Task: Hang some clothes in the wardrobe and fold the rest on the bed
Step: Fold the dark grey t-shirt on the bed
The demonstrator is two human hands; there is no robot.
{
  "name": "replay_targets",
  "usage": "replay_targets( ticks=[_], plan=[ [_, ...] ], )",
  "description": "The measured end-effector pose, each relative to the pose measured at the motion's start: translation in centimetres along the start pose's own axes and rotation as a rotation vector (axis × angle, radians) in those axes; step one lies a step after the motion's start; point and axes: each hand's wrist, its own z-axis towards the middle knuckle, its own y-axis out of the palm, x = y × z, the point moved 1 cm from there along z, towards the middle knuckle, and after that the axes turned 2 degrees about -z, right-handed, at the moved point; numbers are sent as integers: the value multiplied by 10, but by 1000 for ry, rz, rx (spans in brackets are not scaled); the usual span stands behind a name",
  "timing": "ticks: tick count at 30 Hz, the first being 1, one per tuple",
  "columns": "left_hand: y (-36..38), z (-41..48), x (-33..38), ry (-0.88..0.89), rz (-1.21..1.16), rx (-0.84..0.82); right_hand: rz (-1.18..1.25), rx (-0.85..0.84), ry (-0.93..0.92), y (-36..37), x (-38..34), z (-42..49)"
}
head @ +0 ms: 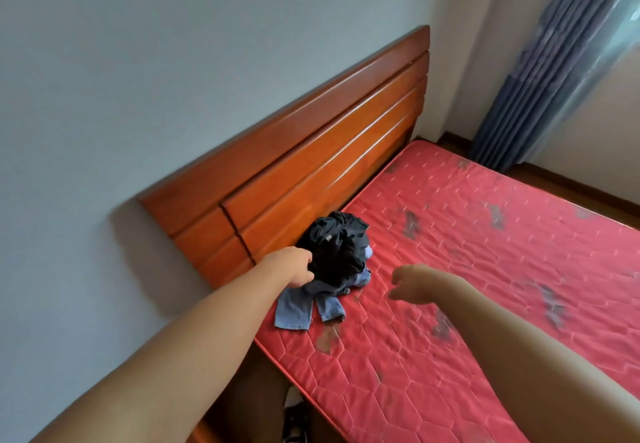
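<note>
Up by the headboard (311,151), at a corner of the bed (485,269), a crumpled heap of clothes (337,252) lies unsorted, with dark garments on top and a pair of jeans (301,309) trailing out below. The left hand (298,266) curls its fingers into the dark cloth at the heap's edge and seems to grip it. The right hand (410,285) hovers near the heap, fingers loosely bent, holding nothing. Nothing looks folded, and no wardrobe is in sight, so I'd judge the job barely begun.

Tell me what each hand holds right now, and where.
Left hand grips the dark garment at its left edge; right hand holds nothing.
</note>
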Motion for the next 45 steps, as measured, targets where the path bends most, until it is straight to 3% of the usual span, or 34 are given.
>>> replay_targets(
  ticks=[15, 26, 35, 39, 42, 45],
  plan=[
    [0, 232, -13, 92, 108, -146, 222, -71, 115, -17, -8, 212],
    [91, 394, 7, 173, 146, -219, 341, -116, 168, 81, 16, 370],
    [168, 455, 3, 249, 434, -223, 381, -98, 154, 145, 9, 450],
    [163, 452, 7, 284, 383, -132, 492, 94, 167, 146, 10, 450],
    [134, 441, 8, 248, 212, -104, 676, 310, 232, 129, 16, 434],
    [98, 427, 7, 245, 59, -146, 861, 422, 307, 96, 23, 413]
  ],
)
